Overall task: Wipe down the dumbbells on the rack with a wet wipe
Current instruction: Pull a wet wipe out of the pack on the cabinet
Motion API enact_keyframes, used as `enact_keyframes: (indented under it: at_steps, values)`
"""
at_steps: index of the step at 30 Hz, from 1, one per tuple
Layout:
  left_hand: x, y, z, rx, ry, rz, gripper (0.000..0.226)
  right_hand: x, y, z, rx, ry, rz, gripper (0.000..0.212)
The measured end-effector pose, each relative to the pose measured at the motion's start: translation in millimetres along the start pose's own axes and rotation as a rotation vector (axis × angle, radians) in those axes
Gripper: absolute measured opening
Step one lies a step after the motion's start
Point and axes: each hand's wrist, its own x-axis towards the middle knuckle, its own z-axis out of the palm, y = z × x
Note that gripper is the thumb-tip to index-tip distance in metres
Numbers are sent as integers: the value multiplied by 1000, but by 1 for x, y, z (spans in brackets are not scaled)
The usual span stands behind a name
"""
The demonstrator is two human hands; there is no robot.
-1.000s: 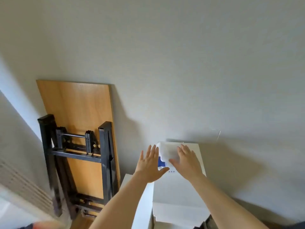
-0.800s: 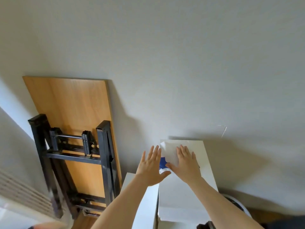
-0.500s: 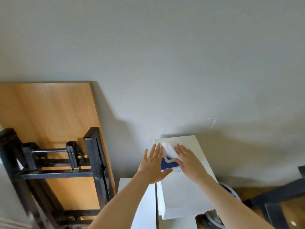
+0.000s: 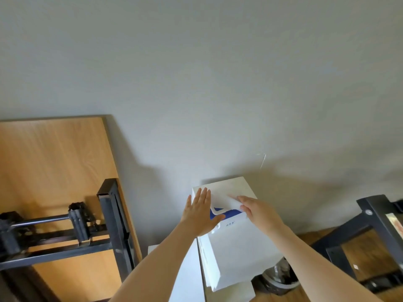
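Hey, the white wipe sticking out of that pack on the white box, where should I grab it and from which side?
Pinch the wet wipe at its near right edge, where the right hand already pinches it, coming from the right. The sheet lies loose above the pack, so that free edge is probably easiest. The left hand lies flat at the pack's left side, likely steadying it.

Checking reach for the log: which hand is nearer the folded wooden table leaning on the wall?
Left. The left hand rests flat on the white wipe pack, on the side toward the folded table; the right hand, pinching a wipe, is farther away.
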Motion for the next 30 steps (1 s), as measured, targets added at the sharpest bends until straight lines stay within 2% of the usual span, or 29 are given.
enact_keyframes:
  at_steps: [4, 11, 14, 17, 19, 21, 27, 30]
  values:
    - [6, 5, 1, -166, 39, -27, 78, 4, -3, 3, 260, 95, 119, 33]
    - [22, 11, -8, -377, 177, -96, 58, 20, -4, -8, 356, 155, 167, 30]
    - [27, 14, -10, -629, 232, -247, 42, 23, -4, -15, 388, 82, 162, 39]
    - [29, 14, -11, -762, 233, -325, 26, 20, 0, -18, 355, -22, 85, 16]
    - [30, 13, -13, -804, 220, -332, 22, 19, 2, -17, 319, -40, 66, 25]
    - [29, 11, -14, -887, 214, -351, 17, 20, 3, -12, 276, 0, 43, 19]
    - [27, 13, -14, -1020, 208, -370, 9, 24, 2, -7, 304, 128, 41, 16]
    - [26, 12, -12, -1073, 234, -420, 21, 28, 1, -7, 410, 190, 71, 13]
